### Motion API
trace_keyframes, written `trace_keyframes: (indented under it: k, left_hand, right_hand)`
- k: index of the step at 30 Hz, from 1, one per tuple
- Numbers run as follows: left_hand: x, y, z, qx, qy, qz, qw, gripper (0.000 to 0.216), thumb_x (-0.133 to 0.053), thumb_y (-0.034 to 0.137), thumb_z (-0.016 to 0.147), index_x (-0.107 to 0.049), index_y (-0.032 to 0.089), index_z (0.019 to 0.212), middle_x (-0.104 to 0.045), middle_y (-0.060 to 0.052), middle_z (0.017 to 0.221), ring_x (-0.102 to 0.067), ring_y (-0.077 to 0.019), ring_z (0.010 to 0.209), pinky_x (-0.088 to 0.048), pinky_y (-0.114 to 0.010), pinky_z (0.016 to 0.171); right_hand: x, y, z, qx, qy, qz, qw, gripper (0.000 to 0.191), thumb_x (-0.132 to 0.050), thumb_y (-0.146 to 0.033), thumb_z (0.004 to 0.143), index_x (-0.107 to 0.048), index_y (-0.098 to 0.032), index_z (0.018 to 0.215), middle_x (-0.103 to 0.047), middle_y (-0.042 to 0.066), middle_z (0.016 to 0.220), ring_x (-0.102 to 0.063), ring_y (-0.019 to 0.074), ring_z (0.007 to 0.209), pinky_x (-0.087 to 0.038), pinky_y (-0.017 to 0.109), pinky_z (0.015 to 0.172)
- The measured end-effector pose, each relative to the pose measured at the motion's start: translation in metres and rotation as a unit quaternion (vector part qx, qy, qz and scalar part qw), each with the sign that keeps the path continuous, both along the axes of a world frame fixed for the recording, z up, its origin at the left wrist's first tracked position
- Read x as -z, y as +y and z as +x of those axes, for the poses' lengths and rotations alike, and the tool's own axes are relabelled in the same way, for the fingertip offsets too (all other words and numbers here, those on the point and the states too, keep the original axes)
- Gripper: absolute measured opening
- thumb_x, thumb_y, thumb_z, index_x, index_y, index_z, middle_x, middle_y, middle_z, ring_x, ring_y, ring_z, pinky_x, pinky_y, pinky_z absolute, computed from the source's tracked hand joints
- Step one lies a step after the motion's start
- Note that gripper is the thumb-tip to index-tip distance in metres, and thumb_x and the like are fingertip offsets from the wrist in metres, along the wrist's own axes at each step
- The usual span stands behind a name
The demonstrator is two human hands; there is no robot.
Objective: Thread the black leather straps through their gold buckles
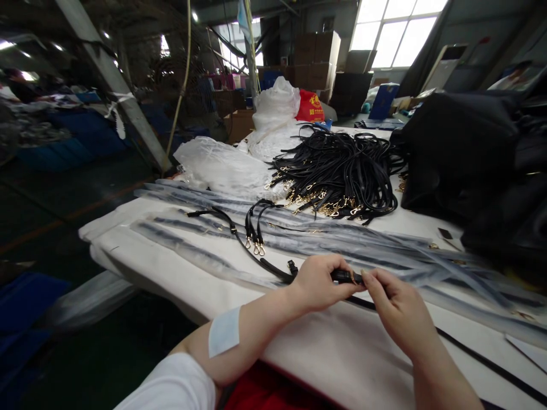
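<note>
Gripping: left hand (318,283) closed on black strap (239,239)
Right hand (395,307): fingertips pinch the same strap's end
Bench (342,347): white-covered
Beyond: strap pile (342,173), plastic sleeves (205,259)

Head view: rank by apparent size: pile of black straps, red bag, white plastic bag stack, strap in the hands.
1. Pile of black straps
2. White plastic bag stack, farther back, so unsure
3. Red bag, partly hidden

The strap in the hands is long but thin; not rankable.

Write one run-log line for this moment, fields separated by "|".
left hand: grips black strap | right hand: pinches same strap | table: white | behind: strap pile
</note>
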State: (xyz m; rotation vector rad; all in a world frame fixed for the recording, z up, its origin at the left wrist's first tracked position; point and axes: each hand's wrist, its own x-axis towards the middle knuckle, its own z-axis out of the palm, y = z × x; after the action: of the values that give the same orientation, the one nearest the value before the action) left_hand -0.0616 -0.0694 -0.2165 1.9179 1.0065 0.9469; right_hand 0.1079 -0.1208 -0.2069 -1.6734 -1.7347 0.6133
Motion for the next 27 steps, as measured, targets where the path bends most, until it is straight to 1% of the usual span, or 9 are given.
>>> trace_keyframes:
  k: [4, 7, 9, 11, 15, 17, 20, 23, 27]
  left_hand:
    - [0.005, -0.001, 0.0, 0.004, 0.104, 0.083, 0.991, 0.012, -0.072, 0.029, 0.074, -0.066, 0.019, 0.075, -0.069, 0.0, 0.073, -0.06, -0.0146, 0.068, -0.037, -0.024, 0.059]
    - [0.006, -0.002, 0.001, 0.012, 0.135, 0.113, 0.984, 0.007, -0.068, 0.026, 0.074, -0.065, 0.019, 0.076, -0.07, 0.0, 0.075, -0.062, -0.0163, 0.07, -0.036, -0.025, 0.059]
    - [0.005, -0.002, 0.002, 0.012, 0.129, 0.105, 0.986, 0.01, -0.069, 0.028, 0.074, -0.064, 0.019, 0.074, -0.07, 0.0, 0.074, -0.061, -0.0158, 0.068, -0.036, -0.025, 0.058]
    - [0.005, -0.002, 0.002, 0.012, 0.104, 0.086, 0.991, 0.014, -0.07, 0.031, 0.074, -0.063, 0.019, 0.073, -0.069, 0.0, 0.073, -0.061, -0.0146, 0.066, -0.037, -0.024, 0.057]
    - [0.006, -0.003, 0.003, 0.011, 0.039, 0.056, 0.998, 0.015, -0.071, 0.033, 0.073, -0.065, 0.019, 0.075, -0.07, 0.0, 0.074, -0.063, -0.014, 0.068, -0.041, -0.022, 0.061]
    - [0.006, -0.003, 0.002, 0.017, 0.025, 0.047, 0.998, 0.015, -0.071, 0.031, 0.072, -0.066, 0.019, 0.078, -0.071, 0.0, 0.075, -0.064, -0.0147, 0.07, -0.043, -0.022, 0.063]
    - [0.003, -0.003, 0.0, 0.033, 0.031, 0.036, 0.998, 0.013, -0.069, 0.028, 0.071, -0.067, 0.018, 0.079, -0.07, -0.001, 0.075, -0.062, -0.015, 0.069, -0.042, -0.023, 0.063]
    - [-0.003, -0.003, -0.002, 0.059, 0.027, 0.02, 0.998, 0.015, -0.068, 0.03, 0.072, -0.067, 0.018, 0.08, -0.065, 0.0, 0.07, -0.056, -0.0126, 0.063, -0.039, -0.022, 0.06]
    - [-0.011, -0.004, -0.005, 0.076, -0.021, -0.016, 0.997, 0.02, -0.066, 0.035, 0.075, -0.066, 0.015, 0.077, -0.058, 0.002, 0.063, -0.049, -0.0095, 0.057, -0.037, -0.021, 0.056]
  right_hand:
    - [0.003, -0.002, -0.003, -0.001, -0.046, -0.009, 0.999, 0.041, -0.049, -0.063, 0.087, -0.059, -0.024, 0.077, -0.06, -0.002, 0.064, -0.052, 0.0156, 0.057, -0.035, 0.028, 0.057]
    - [0.006, -0.002, -0.005, -0.005, -0.065, -0.01, 0.998, 0.04, -0.05, -0.062, 0.087, -0.056, -0.024, 0.076, -0.058, -0.003, 0.062, -0.05, 0.0156, 0.055, -0.033, 0.029, 0.056]
    - [0.007, -0.001, -0.005, -0.019, -0.062, -0.005, 0.998, 0.04, -0.045, -0.058, 0.091, -0.054, -0.024, 0.073, -0.057, -0.002, 0.063, -0.052, 0.0159, 0.057, -0.033, 0.029, 0.058]
    - [0.007, 0.0, -0.004, -0.028, -0.055, 0.012, 0.998, 0.04, -0.039, -0.052, 0.095, -0.049, -0.023, 0.069, -0.055, -0.002, 0.062, -0.052, 0.0158, 0.059, -0.032, 0.029, 0.058]
    - [0.009, 0.0, -0.002, -0.031, -0.032, 0.044, 0.998, 0.04, -0.036, -0.047, 0.097, -0.043, -0.023, 0.067, -0.048, -0.003, 0.059, -0.048, 0.0147, 0.056, -0.032, 0.028, 0.055]
    - [0.009, 0.0, -0.002, -0.037, -0.017, 0.051, 0.998, 0.039, -0.036, -0.047, 0.098, -0.045, -0.023, 0.069, -0.049, -0.003, 0.06, -0.048, 0.0142, 0.056, -0.033, 0.027, 0.054]
    - [0.008, 0.0, -0.002, -0.046, 0.004, 0.054, 0.997, 0.038, -0.037, -0.046, 0.099, -0.049, -0.023, 0.071, -0.051, -0.003, 0.061, -0.049, 0.0138, 0.057, -0.035, 0.026, 0.055]
    - [0.005, -0.001, -0.002, -0.051, 0.029, 0.043, 0.997, 0.037, -0.038, -0.047, 0.099, -0.052, -0.023, 0.075, -0.053, -0.003, 0.063, -0.051, 0.0136, 0.059, -0.037, 0.025, 0.056]
    - [0.003, -0.002, -0.001, -0.047, 0.054, 0.029, 0.997, 0.039, -0.041, -0.05, 0.098, -0.053, -0.022, 0.073, -0.051, -0.004, 0.06, -0.05, 0.0134, 0.057, -0.037, 0.025, 0.054]
